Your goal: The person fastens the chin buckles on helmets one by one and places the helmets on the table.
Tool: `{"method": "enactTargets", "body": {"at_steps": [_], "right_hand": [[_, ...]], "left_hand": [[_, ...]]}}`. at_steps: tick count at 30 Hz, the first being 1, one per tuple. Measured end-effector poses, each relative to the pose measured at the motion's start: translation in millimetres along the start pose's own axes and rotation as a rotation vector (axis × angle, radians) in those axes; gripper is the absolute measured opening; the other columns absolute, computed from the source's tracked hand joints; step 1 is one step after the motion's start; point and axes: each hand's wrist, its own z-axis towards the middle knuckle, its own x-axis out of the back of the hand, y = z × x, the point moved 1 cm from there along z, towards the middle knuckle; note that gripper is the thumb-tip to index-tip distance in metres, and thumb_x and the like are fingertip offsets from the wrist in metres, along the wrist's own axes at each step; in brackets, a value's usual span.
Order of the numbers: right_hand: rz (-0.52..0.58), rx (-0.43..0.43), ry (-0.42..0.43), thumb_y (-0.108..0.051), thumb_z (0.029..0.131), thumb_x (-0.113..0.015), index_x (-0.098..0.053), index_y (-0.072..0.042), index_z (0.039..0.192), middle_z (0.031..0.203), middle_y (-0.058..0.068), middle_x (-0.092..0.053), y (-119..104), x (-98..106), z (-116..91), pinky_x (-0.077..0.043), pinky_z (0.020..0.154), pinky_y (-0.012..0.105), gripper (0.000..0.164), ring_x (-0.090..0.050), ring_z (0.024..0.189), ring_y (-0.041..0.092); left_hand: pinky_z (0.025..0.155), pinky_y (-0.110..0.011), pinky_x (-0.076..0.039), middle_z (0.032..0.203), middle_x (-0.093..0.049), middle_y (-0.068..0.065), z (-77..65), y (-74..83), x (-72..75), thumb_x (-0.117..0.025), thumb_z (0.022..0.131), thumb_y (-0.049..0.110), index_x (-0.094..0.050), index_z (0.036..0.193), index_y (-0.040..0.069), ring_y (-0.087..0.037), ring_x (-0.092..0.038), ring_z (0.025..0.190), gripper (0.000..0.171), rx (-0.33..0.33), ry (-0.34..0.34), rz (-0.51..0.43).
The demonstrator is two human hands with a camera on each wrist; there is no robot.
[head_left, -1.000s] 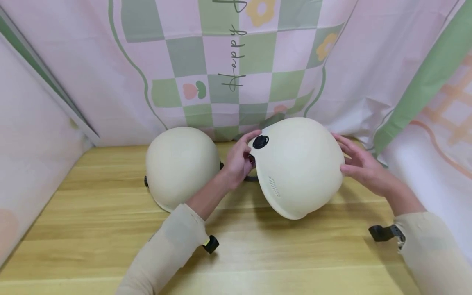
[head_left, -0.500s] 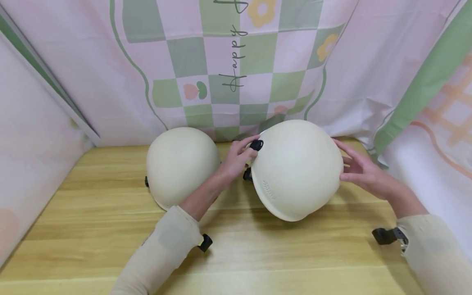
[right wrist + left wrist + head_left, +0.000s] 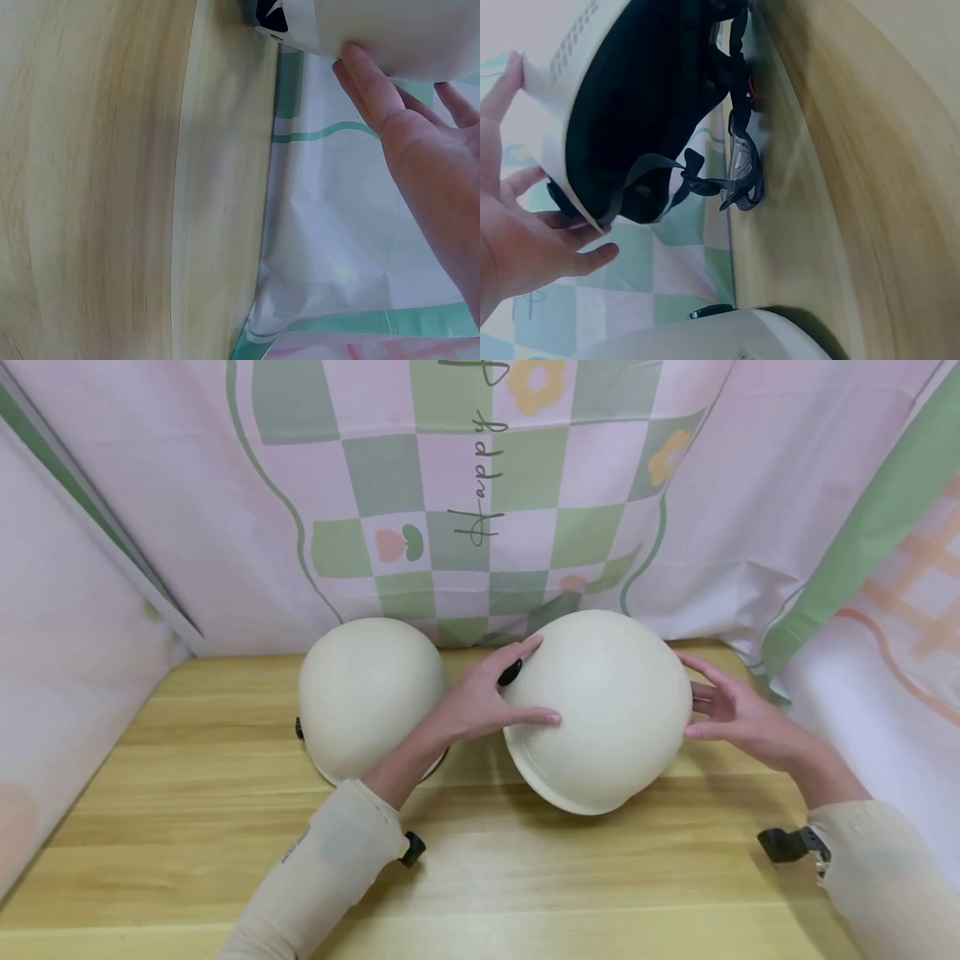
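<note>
Checkered cloth [image 3: 457, 543] hangs behind a wood-grain worktop [image 3: 555, 877]. Tilted helmet [image 3: 615, 710] is between both hands over the right half; other helmet [image 3: 367, 693] sits dome-up just left of it. Left hand [image 3: 480, 697] has its grip round the rim, thumb on the shell, while the right hand [image 3: 738, 710] just steadies the far side, fingers spread. Black strap [image 3: 694, 182] dangles underneath. Seems about halfway tbh: one's parked, the tilted one's not level or let go yet.
</note>
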Motion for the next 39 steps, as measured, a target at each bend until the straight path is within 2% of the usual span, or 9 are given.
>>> {"method": "enactTargets", "body": {"at_steps": [7, 15, 19, 23, 28, 35, 39], "right_hand": [[-0.026, -0.053, 0.02, 0.021, 0.087, -0.063, -0.014, -0.021, 0.168, 0.15, -0.013, -0.043, -0.1, -0.4, 2.9, -0.059, 0.09, 0.038, 0.103, -0.061, 0.124, 0.01], [-0.083, -0.056, 0.031, 0.019, 0.087, -0.065, -0.019, -0.019, 0.167, 0.15, -0.012, -0.044, -2.2, -2.3, 5.9, -0.059, 0.09, 0.036, 0.1, -0.059, 0.126, 0.007], [-0.121, -0.068, 0.051, 0.017, 0.087, -0.067, -0.024, -0.018, 0.165, 0.148, -0.011, -0.046, -3.2, -2.8, 7.2, -0.059, 0.089, 0.036, 0.096, -0.059, 0.125, 0.006], [-0.163, -0.078, 0.076, 0.016, 0.087, -0.069, -0.027, -0.018, 0.164, 0.148, -0.012, -0.046, -4.3, -3.7, 7.7, -0.057, 0.092, 0.03, 0.094, -0.056, 0.126, 0.002], [-0.185, -0.071, 0.092, 0.016, 0.087, -0.07, -0.029, -0.015, 0.163, 0.152, -0.011, -0.044, -3.4, -4.2, 9.0, -0.05, 0.097, 0.021, 0.092, -0.052, 0.129, -0.002], [-0.169, -0.062, 0.111, 0.016, 0.088, -0.069, -0.031, -0.013, 0.162, 0.153, -0.009, -0.043, 0.0, -3.7, 11.8, -0.051, 0.098, 0.022, 0.089, -0.052, 0.128, -0.003], [-0.173, -0.057, 0.129, 0.016, 0.088, -0.069, -0.031, -0.013, 0.163, 0.156, -0.001, -0.041, 2.1, -3.5, 13.6, -0.053, 0.096, 0.023, 0.088, -0.052, 0.127, -0.001]], "left_hand": [[0.121, -0.047, -0.033, 0.165, -0.038, -0.003, -1.3, 0.1, -0.6, -0.091, 0.077, 0.044, -0.036, 0.162, 0.025, -0.021, -0.036, 0.151, 0.103, 0.0, 0.002, 0.035], [0.118, -0.046, -0.038, 0.163, -0.042, -0.001, -2.4, -5.4, -1.8, -0.094, 0.073, 0.042, -0.039, 0.161, 0.025, -0.022, -0.041, 0.149, 0.106, -0.018, 0.001, 0.051], [0.115, -0.044, -0.042, 0.162, -0.044, -0.005, -2.4, -7.3, -2.0, -0.097, 0.071, 0.038, -0.04, 0.161, 0.021, -0.026, -0.047, 0.144, 0.108, -0.037, -0.004, 0.052], [0.112, -0.044, -0.046, 0.16, -0.045, -0.011, -2.7, -10.2, -3.6, -0.098, 0.068, 0.038, -0.039, 0.162, 0.021, -0.029, -0.053, 0.139, 0.112, -0.025, -0.015, 0.054], [0.109, -0.044, -0.048, 0.161, -0.044, -0.009, -2.9, -13.8, -7.9, -0.1, 0.066, 0.038, -0.037, 0.162, 0.023, -0.03, -0.054, 0.138, 0.116, 0.002, -0.02, 0.044], [0.109, -0.044, -0.049, 0.162, -0.042, -0.007, -0.7, -18.9, -13.4, -0.1, 0.065, 0.039, -0.033, 0.164, 0.025, -0.029, -0.054, 0.138, 0.12, 0.032, -0.021, 0.049], [0.108, -0.045, -0.049, 0.162, -0.042, -0.009, 1.8, -20.9, -15.1, -0.1, 0.066, 0.039, -0.032, 0.164, 0.025, -0.029, -0.054, 0.138, 0.12, 0.049, -0.021, 0.056]]}}
